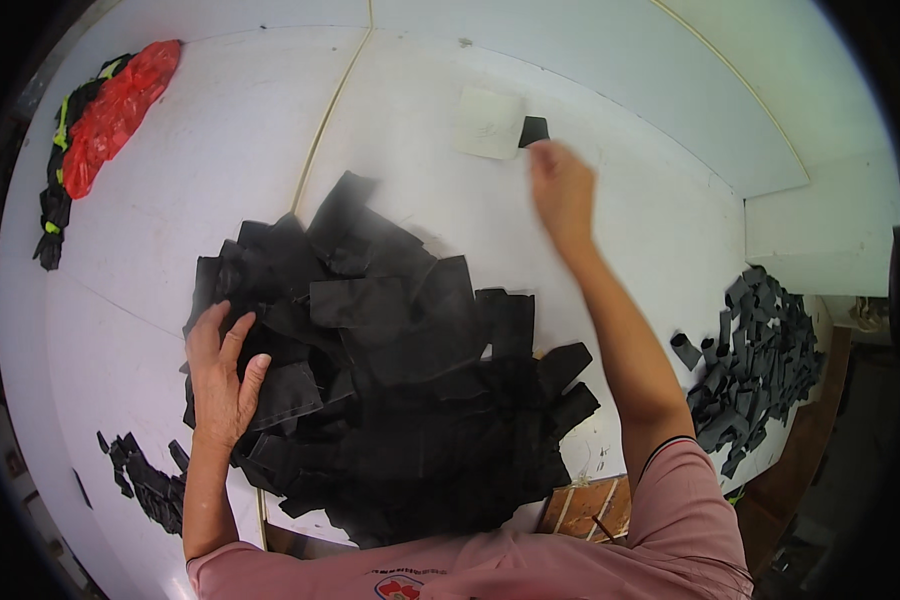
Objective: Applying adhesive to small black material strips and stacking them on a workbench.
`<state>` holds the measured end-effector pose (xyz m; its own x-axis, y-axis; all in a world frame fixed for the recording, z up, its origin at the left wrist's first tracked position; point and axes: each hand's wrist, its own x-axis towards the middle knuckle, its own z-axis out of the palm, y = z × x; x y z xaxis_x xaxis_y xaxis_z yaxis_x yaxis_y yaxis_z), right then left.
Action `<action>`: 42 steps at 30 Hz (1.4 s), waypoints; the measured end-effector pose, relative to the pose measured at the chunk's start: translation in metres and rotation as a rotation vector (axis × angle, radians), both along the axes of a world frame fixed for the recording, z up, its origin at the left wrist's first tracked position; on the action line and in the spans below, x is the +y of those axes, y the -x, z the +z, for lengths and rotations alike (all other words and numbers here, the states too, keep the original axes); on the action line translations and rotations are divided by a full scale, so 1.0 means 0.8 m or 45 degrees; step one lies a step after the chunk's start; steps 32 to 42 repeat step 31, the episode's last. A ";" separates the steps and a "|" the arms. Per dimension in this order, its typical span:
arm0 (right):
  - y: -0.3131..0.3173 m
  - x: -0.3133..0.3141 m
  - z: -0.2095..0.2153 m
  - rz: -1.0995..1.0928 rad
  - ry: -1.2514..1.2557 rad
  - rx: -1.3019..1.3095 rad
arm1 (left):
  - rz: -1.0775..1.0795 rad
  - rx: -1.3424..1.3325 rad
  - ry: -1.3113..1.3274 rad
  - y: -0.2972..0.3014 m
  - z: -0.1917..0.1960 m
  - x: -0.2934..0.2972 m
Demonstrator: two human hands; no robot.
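A big heap of black fabric pieces (400,350) spreads across the white table right in front of me. My left hand (222,375) rests at the heap's left edge, fingers spread, with nothing gripped. Stretched far forward, my right hand (564,190) is slightly blurred, its fingers closed at the lower edge of a small black fabric piece (534,132). That piece sits by the right edge of a pale square sheet (487,122) with faint marks on it.
A pile of small dark fabric pieces (760,360) covers the table's right end. A smaller dark pile (145,480) lies at the near left. Far left are a red plastic bag (120,115) and a black-and-yellow bundle (55,205). White panels (610,60) rise at the back.
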<state>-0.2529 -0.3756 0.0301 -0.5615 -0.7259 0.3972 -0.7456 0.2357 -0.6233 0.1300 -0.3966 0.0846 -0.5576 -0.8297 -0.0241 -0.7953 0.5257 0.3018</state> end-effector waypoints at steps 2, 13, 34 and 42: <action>0.083 -0.016 -0.038 -0.276 -0.137 0.195 | 0.001 0.008 0.010 0.005 -0.005 0.003; 0.129 -0.020 -0.095 -0.576 -0.454 0.115 | 0.100 -0.196 -0.063 -0.005 -0.067 0.025; -0.201 0.072 0.060 1.161 -0.766 -0.143 | 0.232 0.405 -0.156 -0.066 -0.021 0.069; -0.201 0.072 0.060 1.161 -0.766 -0.143 | 0.232 0.405 -0.156 -0.066 -0.021 0.069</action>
